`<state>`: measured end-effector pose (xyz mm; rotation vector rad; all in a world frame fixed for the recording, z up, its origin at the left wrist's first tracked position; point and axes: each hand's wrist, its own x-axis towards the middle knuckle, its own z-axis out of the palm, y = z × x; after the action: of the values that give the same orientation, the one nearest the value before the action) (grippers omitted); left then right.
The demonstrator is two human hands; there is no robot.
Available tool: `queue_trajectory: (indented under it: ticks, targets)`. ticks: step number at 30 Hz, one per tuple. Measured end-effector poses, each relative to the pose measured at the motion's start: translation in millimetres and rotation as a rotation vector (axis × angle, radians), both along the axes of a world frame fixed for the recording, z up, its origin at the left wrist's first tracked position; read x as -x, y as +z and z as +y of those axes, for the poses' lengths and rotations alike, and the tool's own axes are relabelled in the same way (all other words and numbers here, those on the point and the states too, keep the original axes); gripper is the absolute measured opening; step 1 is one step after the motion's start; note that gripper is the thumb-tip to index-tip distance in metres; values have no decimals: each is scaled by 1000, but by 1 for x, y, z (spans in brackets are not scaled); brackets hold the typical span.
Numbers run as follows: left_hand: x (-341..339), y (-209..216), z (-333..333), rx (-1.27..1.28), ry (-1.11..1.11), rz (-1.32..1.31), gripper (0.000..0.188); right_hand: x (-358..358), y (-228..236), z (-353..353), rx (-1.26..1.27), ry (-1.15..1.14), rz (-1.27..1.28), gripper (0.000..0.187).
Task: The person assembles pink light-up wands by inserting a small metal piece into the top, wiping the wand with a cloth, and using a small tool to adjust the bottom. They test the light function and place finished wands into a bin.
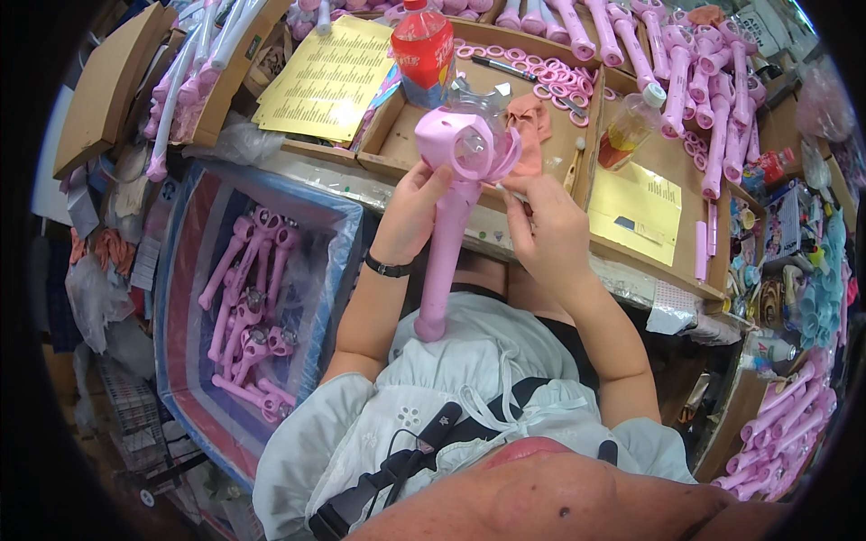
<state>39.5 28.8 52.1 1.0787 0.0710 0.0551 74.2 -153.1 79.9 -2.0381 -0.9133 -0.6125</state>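
A pink toy wand (451,239) stands upright in front of my body, its handle end against my lap. Its wide head has round openings, with a transparent dome (474,149) inside and silvery points at the top. My left hand (410,212) is closed round the neck, just below the head. On the other side, my right hand (546,216) is closed in a pinch at the head's lower edge, beside a pink flap standing out from it. Whatever sits between those fingertips is too small to make out.
Left of me, a blue-edged bin (347,225) holds several pink wands. Ahead, a cardboard tray (397,144) holds pink rings, a black pen, an orange cloth (530,126) and a red-labelled bottle (424,54). Another bottle (629,126) and yellow sheets (636,212) lie right; more wands surround the bench.
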Motion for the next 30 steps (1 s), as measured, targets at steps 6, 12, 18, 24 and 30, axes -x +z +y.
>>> queue_trajectory:
  ticks: [6,12,18,24,30]
  targets:
    - [3,-14,9,144,-160,83,66,14,-7,0,82,-25,-209,24]
    - [7,-21,0,172,-67,54,75,16,-4,-2,119,-21,-170,20]
    - [13,-15,-5,-1,51,-78,76,19,-3,-2,-61,31,75,15]
    - [20,-9,-13,-4,156,-157,75,29,-9,-5,-8,-39,-12,16]
    - [22,-10,-13,-24,188,-149,76,25,-16,-7,-387,117,668,16]
